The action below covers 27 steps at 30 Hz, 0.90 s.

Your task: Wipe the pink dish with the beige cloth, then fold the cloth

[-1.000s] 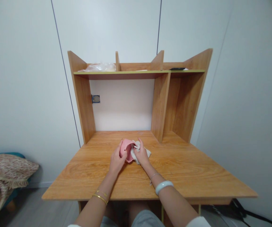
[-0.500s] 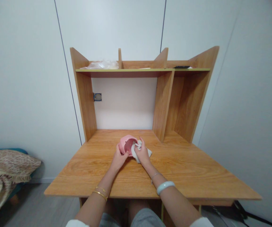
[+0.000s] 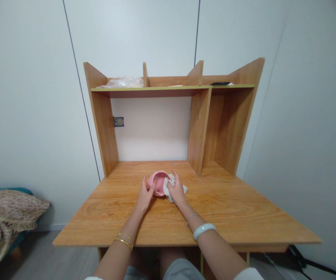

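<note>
Turning a pink bowl (image 3: 159, 182) against a white cloth (image 3: 166, 190), middle of the desk (image 3: 238, 212).

Bowl has rolled slightly in the last half second, more of its lit inside showing; probably brings another stretch of rim to the cloth. Left hand (image 3: 145, 194) grips it at nine o'clock, thumb over the edge; right hand (image 3: 178, 193) clutches bunched cloth at three. Rim angular, inside plain pink; contact with desk unclear.

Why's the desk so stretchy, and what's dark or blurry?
In the head view, the desk flares toward its front edge, probably from a wide lens; head view again: the right shelf compartment is shadowed near its top, and the pink container looks slightly soft.
</note>
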Each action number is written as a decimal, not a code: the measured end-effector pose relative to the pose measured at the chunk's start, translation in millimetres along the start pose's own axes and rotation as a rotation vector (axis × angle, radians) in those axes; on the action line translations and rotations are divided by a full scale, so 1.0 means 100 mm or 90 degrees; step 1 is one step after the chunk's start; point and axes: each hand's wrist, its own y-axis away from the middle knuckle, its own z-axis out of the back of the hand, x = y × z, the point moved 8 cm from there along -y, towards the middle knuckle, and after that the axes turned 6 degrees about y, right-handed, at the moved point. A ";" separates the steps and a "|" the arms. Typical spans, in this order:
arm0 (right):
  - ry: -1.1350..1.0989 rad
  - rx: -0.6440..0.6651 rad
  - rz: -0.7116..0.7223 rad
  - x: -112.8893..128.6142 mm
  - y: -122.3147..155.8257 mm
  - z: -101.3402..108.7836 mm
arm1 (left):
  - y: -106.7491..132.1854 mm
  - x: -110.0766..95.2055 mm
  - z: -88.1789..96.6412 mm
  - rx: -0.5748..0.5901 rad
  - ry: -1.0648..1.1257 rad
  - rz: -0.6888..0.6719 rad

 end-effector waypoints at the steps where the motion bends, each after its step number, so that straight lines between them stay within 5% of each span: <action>1: 0.007 -0.014 -0.007 -0.02 0.00 0.02 | -0.01 0.04 -0.03 0.020 0.004 0.006; 7: 0.008 -0.006 -0.005 -0.03 -0.01 0.02 | 0.00 0.00 -0.12 0.054 0.036 -0.021; 14: 0.008 0.000 0.007 0.08 -0.01 -0.01 | 0.05 -0.28 0.09 -0.087 -0.072 -0.063; 23: 0.029 -0.049 -0.043 -0.06 -0.04 0.13 | -0.05 -0.04 0.30 -0.166 -0.038 0.025; 27: 0.178 0.026 -0.103 -0.10 -0.04 0.10 | -0.09 0.04 0.40 -0.215 0.058 0.022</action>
